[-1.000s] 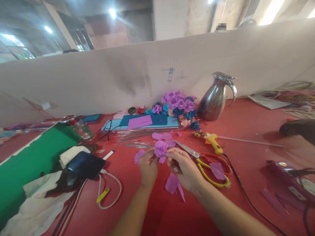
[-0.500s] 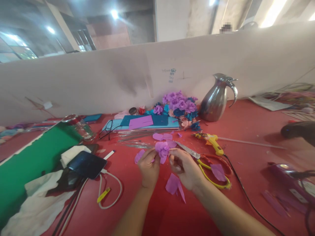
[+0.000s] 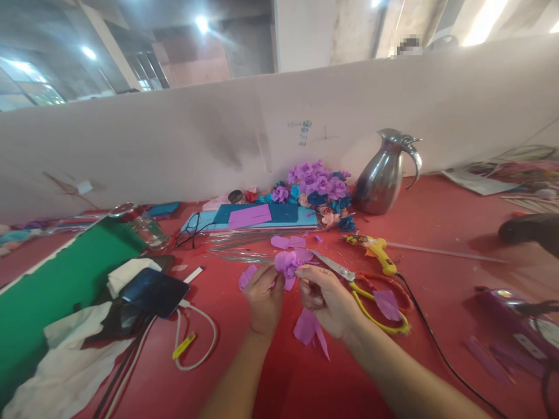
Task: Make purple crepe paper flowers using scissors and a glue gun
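Note:
Between my two hands is a purple paper flower (image 3: pixel 287 263) with ruffled petals. My left hand (image 3: pixel 265 297) pinches it from the left, fingers closed on its lower edge. From the other side, the thumb and forefinger of my right hand (image 3: pixel 327 294) close on its right edge; the remaining fingers are curled. Loose purple petals (image 3: pixel 288 242) lie just beyond the flower, and another purple petal (image 3: pixel 248 276) shows beside my left fingers. Below my right hand rests a cut purple paper piece (image 3: pixel 307 327). Scissors (image 3: pixel 356 284) with red and yellow handles lie open right of my right hand.
A yellow glue gun (image 3: pixel 381 255) with a black cord lies to the right. Behind are finished paper flowers (image 3: pixel 321 181), stacked paper sheets (image 3: pixel 279 213), eyeglasses (image 3: pixel 191 230) and a steel jug (image 3: pixel 382 174). A phone (image 3: pixel 155 292), cable and glass jar (image 3: pixel 142 224) sit left.
The flower has tilted slightly between my fingers, and my right fingertips have shifted a little left along it. Everything on the table stays in place.

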Demonstrator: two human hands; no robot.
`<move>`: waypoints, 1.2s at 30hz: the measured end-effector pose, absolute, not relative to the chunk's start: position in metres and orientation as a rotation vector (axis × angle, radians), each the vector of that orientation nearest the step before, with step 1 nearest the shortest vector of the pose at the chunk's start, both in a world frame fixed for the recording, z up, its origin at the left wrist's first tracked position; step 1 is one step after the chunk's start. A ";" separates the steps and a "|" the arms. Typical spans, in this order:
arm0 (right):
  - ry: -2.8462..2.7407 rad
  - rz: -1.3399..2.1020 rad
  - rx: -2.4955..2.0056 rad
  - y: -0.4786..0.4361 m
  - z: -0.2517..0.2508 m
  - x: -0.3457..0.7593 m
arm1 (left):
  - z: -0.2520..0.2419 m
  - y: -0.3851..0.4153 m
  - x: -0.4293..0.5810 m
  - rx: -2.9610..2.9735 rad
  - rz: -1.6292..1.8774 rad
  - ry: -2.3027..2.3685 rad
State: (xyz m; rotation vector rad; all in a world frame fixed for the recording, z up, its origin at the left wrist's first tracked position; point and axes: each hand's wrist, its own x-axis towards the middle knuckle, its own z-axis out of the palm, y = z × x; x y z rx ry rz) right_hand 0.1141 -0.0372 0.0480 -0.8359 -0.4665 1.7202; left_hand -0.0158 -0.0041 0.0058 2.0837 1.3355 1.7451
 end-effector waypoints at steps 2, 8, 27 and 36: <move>-0.462 1.722 -0.832 -0.038 0.050 0.114 | 0.005 -0.003 -0.016 2.008 1.725 1.344; -0.440 1.669 -0.868 -0.039 0.054 0.114 | 0.008 0.000 -0.013 1.727 1.611 1.250; -0.618 1.528 -0.908 -0.040 0.049 0.108 | 0.015 -0.003 -0.008 1.530 1.525 1.135; -0.662 1.446 -0.939 -0.043 0.051 0.107 | 0.009 -0.003 -0.007 1.449 1.473 1.130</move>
